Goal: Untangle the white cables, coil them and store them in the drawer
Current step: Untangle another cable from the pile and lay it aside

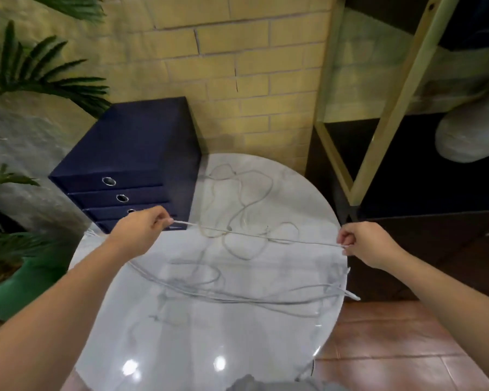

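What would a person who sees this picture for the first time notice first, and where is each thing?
First comes the white cable stretched taut in mid-frame between the left hand and the right hand, above a round marble table. More loose cables lie looped on the tabletop behind and in front of it. At the table's far left stands a dark blue drawer unit, its drawers all closed.

Glossy marble-look table (237, 348), smooth white cables (254, 235), rough brick wall (237, 66).
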The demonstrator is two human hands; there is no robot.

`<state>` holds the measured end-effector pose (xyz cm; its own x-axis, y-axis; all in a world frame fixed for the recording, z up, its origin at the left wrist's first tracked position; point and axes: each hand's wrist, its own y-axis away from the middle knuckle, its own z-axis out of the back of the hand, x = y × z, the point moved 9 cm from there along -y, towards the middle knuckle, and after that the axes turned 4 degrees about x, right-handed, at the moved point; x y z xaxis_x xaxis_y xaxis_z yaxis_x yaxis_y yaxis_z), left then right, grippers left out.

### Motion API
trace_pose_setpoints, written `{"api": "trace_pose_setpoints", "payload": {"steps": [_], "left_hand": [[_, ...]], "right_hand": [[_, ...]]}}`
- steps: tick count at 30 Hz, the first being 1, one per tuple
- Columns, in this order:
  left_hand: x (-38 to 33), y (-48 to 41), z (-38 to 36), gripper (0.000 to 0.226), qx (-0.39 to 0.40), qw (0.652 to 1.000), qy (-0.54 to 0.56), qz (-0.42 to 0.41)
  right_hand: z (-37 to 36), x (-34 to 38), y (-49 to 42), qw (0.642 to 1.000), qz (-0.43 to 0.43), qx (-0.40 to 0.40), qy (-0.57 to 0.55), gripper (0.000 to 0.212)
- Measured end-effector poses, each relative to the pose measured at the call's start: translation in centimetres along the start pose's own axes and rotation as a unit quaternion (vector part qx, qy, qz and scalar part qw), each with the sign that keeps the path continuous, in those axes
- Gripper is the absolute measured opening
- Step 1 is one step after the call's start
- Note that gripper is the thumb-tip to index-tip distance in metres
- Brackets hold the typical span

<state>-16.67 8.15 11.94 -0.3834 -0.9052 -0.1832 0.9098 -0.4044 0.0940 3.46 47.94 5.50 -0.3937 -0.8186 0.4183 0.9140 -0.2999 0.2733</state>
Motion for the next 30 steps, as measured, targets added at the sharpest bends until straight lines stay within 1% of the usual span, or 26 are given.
{"api": "trace_pose_setpoints", "payload": {"steps": [2,5,8,10,19,21,24,26,28,30], "left_hand": [[1.1,0.3,-1.8,0.018,0.011,1.000,0.008,-0.001],[1.0,0.7,-4.8,0.016,0.028,0.999,0.018,-0.035],[0.2,1.4,-7.5,0.015,0.044,0.997,-0.018,-0.065],[-0.2,1.9,-9.0,0.015,0.048,0.995,-0.040,-0.078],[-0.7,2.5,-12.6,0.016,0.063,0.993,-0.044,-0.089],[-0.8,2.6,-12.8,0.018,0.057,0.993,-0.039,-0.093],[-0.8,2.5,-12.9,0.017,0.043,0.993,-0.025,-0.103],[-0.9,2.4,-12.9,0.016,0.036,0.993,-0.019,-0.115],[-0.7,2.4,-13.0,0.015,0.033,0.991,-0.012,-0.127],[-0.8,2.4,-13.1,0.013,0.033,0.990,-0.006,-0.140]], "right_hand": [[-1.7,-1.7,0.1,1.000,-0.014,0.017,0.012,0.028],[-4.6,-3.6,-0.1,0.998,-0.022,0.051,0.036,0.034],[-7.0,-4.4,0.0,0.995,-0.017,0.077,0.058,0.039],[-8.2,-4.8,0.5,0.993,-0.021,0.091,0.070,0.036],[-10.3,-6.4,1.6,0.996,-0.021,0.076,0.050,0.031],[-10.3,-6.3,1.9,0.992,-0.036,0.093,0.072,0.037],[-9.7,-5.3,2.1,0.984,-0.048,0.096,0.145,0.049],[-9.1,-3.5,2.2,0.983,-0.033,0.081,0.161,0.049],[-9.4,-0.6,1.7,0.988,-0.002,0.080,0.133,0.045],[-10.5,3.2,1.1,0.993,0.037,0.089,0.071,0.039]]}}
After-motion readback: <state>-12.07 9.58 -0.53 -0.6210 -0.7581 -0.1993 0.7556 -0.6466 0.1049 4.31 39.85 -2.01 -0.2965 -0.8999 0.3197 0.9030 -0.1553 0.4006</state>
